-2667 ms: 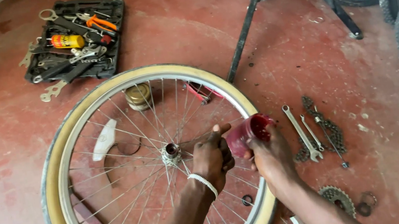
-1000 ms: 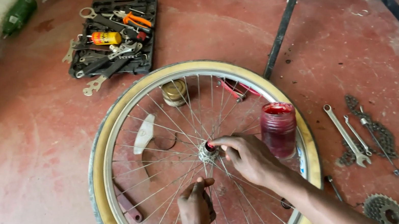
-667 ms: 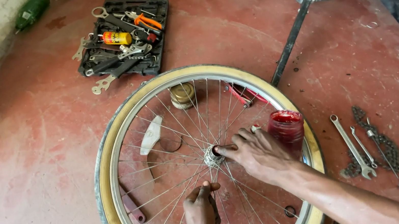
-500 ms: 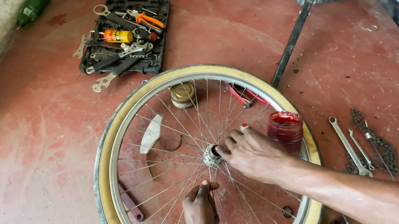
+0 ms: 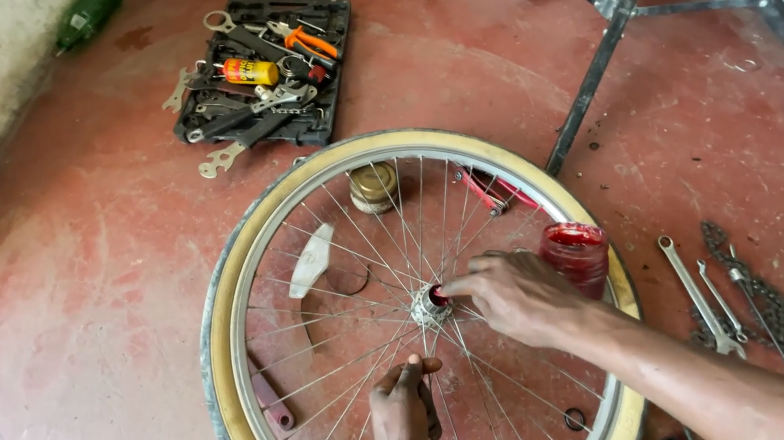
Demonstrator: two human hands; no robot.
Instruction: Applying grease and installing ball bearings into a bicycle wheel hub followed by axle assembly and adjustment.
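Up and left of the bicycle wheel (image 5: 230, 372), a black tray of metal tools (image 5: 266, 70) sits within reach, and the wheel itself lies flat on the red floor, cream tyre around thin steel spokes. The left hand (image 5: 403, 415) presses fingers down on the spokes below the hub (image 5: 427, 306), seemingly steadying it. The right hand (image 5: 513, 295), index finger extended, dabs red grease into the hub; the open red grease jar (image 5: 574, 257) rests just right of it, wrenches (image 5: 705, 295) and chain (image 5: 755, 293) beyond.

A black tool tray (image 5: 264, 75) lies far left; wrenches (image 5: 700, 295) and a chain (image 5: 761, 298) lie right, beside a stand (image 5: 607, 50).
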